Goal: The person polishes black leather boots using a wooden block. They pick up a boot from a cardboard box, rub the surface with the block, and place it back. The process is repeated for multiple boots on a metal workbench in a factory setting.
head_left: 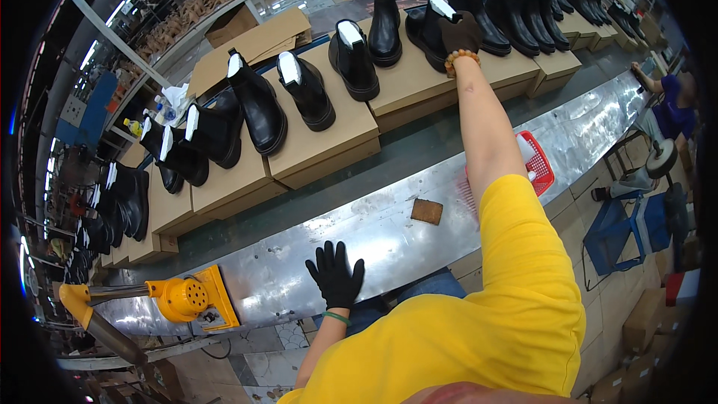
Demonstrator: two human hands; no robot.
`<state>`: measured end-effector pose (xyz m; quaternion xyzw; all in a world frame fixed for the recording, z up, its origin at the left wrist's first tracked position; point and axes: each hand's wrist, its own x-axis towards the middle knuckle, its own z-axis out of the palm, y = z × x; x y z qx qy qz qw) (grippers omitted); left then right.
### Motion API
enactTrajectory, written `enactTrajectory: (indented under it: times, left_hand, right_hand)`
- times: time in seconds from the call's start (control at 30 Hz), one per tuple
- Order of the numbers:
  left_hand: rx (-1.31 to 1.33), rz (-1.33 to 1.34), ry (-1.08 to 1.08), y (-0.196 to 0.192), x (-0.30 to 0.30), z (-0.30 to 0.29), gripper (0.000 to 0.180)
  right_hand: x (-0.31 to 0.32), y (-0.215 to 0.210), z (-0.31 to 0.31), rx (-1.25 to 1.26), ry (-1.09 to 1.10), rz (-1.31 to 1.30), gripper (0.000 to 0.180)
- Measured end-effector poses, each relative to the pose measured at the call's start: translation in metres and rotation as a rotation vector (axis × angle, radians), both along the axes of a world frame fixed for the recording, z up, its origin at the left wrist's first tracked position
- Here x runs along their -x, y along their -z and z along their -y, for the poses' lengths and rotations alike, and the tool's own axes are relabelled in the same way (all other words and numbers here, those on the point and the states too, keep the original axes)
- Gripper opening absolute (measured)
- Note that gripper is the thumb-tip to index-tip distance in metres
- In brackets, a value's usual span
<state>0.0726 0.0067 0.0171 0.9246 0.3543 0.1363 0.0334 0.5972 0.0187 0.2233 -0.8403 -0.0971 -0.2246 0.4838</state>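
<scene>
My right hand (460, 34), in a dark glove with a beaded bracelet at the wrist, reaches far across to the row of footwear. It is closed against the shaft of a black ankle boot (425, 36) with white paper stuffing at its top; the fingertips are hidden. My left hand (336, 275), in a black glove with a green band at the wrist, rests palm down on the metal workbench (299, 248), fingers spread and holding nothing. Other black boots (372, 26) stand on brown cardboard boxes (329, 151) beyond the bench.
A brown block (426, 211) lies on the bench. Beside my right arm sits a red plastic basket (540, 166). A yellow lamp-like fixture (191, 298) stands at the bench's left end. Another person in a purple shirt (675, 108) is at the far right; others work at the back.
</scene>
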Motion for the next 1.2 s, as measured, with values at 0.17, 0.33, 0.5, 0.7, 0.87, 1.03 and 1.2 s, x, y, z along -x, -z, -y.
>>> enactTrajectory:
  times: [0.17, 0.33, 0.5, 0.7, 0.87, 1.03, 1.2]
  left_hand:
    - [0.028, 0.007, -0.015, -0.001, 0.002, 0.001, 0.058]
    - [0.024, 0.036, -0.002, 0.005, 0.005, -0.001, 0.061]
    - [0.178, 0.209, 0.012, 0.024, 0.005, -0.023, 0.053]
    - [2.560, 0.927, 0.582, -0.054, -0.004, -0.016, 0.093]
    - [2.268, 1.041, 0.658, -0.079, 0.039, 0.019, 0.097]
    - [1.536, 1.011, 0.334, -0.092, 0.072, 0.015, 0.108]
    - [1.229, 0.953, 0.370, -0.093, 0.098, 0.012, 0.102]
  right_hand:
    - [0.045, -0.027, 0.052, 0.174, -0.069, 0.180, 0.046]
    - [0.109, -0.067, 0.118, 0.131, -0.509, 0.351, 0.040]
    - [0.193, -0.078, 0.149, 0.082, -1.040, 0.129, 0.037]
    - [0.257, -0.053, 0.150, 0.051, -1.577, -0.148, 0.048]
    - [0.280, 0.006, 0.146, -0.207, -1.570, -0.489, 0.055]
    - [0.313, 0.044, 0.155, -0.261, -1.367, -0.766, 0.078]
    - [0.336, 0.079, 0.152, -0.548, -1.517, -1.136, 0.062]
